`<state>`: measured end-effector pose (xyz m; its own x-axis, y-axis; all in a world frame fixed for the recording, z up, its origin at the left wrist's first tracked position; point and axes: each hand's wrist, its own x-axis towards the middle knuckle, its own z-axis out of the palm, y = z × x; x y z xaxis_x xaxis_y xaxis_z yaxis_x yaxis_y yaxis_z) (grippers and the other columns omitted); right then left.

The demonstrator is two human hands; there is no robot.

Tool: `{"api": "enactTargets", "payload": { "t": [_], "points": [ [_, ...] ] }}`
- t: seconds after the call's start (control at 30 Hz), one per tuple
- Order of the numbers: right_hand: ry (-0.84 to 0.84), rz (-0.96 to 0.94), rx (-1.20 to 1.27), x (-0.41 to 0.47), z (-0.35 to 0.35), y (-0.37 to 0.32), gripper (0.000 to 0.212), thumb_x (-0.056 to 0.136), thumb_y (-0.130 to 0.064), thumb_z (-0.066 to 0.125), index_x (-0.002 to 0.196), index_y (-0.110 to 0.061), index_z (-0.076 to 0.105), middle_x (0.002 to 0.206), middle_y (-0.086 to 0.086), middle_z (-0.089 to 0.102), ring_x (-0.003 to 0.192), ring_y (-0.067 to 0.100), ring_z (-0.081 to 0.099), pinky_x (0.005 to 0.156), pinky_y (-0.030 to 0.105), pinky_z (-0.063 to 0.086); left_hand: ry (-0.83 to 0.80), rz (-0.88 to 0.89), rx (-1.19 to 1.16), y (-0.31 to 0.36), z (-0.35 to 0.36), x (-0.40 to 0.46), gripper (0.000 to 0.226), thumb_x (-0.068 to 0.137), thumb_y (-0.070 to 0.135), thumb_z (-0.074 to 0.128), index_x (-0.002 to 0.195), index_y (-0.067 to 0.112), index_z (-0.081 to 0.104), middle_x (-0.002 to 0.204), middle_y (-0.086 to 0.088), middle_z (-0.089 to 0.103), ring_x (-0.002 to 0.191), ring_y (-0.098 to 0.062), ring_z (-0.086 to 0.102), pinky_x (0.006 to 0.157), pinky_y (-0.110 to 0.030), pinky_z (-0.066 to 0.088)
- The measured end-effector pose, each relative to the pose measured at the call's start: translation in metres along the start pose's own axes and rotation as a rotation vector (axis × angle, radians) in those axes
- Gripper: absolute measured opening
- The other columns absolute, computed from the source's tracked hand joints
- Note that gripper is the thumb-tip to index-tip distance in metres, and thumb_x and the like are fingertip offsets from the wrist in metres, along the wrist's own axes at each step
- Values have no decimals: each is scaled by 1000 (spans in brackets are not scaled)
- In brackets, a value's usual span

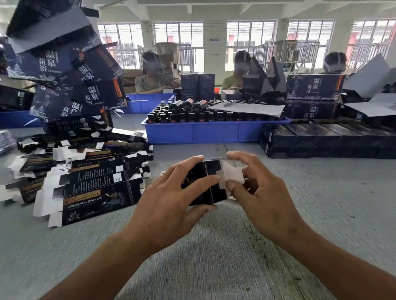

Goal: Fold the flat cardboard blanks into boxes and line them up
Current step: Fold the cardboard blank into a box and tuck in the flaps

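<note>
Head view, centre of the frame: small dark printed cardboard box [203,185], partly erected, is held just above the grey textured tabletop [225,255] between both hands. Left hand [170,200] wraps the box's body, fingers curled over the top and thumb under the near edge, and covers most of the left part. Right hand [263,192] works at the open end, index finger along the top and thumb pressing a pale inner end flap [232,175] toward the opening. The long axis of the box runs left to right across the picture, so the unfinished end faces the right hand, which is the nearer hand to the flaps; the left hand serves as the clamp. Closing this end appears to be the step in hand. The box shows glossy black outer faces and unprinted whitish flap undersides; its far left end is hidden.

Left of centre, a spread heap of flat dark cardboard blanks with white tabs [84,181] lies near the left hand. At right of centre, a row of finished dark boxes laid side by side [330,140] sits well apart from the hands, beside a blue plastic tray of dark bottles [205,132]. Upper left, a leaning stack of larger dark cartons [70,72] rises.
</note>
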<state>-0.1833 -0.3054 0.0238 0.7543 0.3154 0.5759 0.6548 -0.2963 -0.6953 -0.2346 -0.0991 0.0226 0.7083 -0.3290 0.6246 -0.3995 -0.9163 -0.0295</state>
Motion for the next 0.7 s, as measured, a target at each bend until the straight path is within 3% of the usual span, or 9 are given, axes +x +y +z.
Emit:
{"api": "enactTargets", "payload": {
  "t": [0.17,0.3,0.4,0.5,0.57,0.63,0.7],
  "points": [
    [-3,-10,-74,-1,0,2,37,98,-16,63,126,-41,63,100,-9,70,74,-5,62,64,10,47,-3,19,31,2,0,0,52,89,51,57,137,37,45,153,-11,41,128,-35,55,85,-52,59],
    [5,-21,-89,0,0,0,38,97,-14,63,131,-32,64,119,-11,69,95,-4,61,87,19,53,22,0,10,5,1,1,54,86,48,61,135,31,45,151,-13,45,123,-37,58,80,-53,61],
    [-7,-43,-127,0,-1,-1,38,98,-15,62,132,-31,63,120,-14,67,89,-11,57,84,10,50,29,-6,5,5,1,0,62,86,45,62,142,31,40,151,-13,44,124,-37,57,83,-51,59],
    [-54,-44,-109,0,-1,-1,38,99,-24,62,136,-31,60,123,-16,64,99,-7,61,85,13,53,36,-6,7,4,1,-1,63,85,41,61,145,31,41,151,-12,42,126,-35,54,81,-48,59],
    [-122,-17,-63,0,-3,-3,48,93,-42,67,139,-35,55,126,-20,61,103,-9,60,81,7,49,38,-8,-7,1,1,-1,59,87,38,61,143,30,45,151,-11,41,128,-35,53,78,-47,60],
    [-218,-3,-80,-1,-5,-3,70,82,-53,71,145,-37,47,130,-24,56,109,-8,57,85,9,50,35,-18,-26,-2,1,-2,56,87,37,60,142,27,50,152,-12,40,129,-35,52,77,-49,62],
    [-282,-7,-117,-1,-5,-3,79,80,-40,75,151,-34,41,136,-22,52,115,-4,56,94,19,52,31,-30,-43,-5,2,-3,56,87,35,61,141,27,51,153,-11,39,130,-34,51,78,-51,61]
  ]
}}
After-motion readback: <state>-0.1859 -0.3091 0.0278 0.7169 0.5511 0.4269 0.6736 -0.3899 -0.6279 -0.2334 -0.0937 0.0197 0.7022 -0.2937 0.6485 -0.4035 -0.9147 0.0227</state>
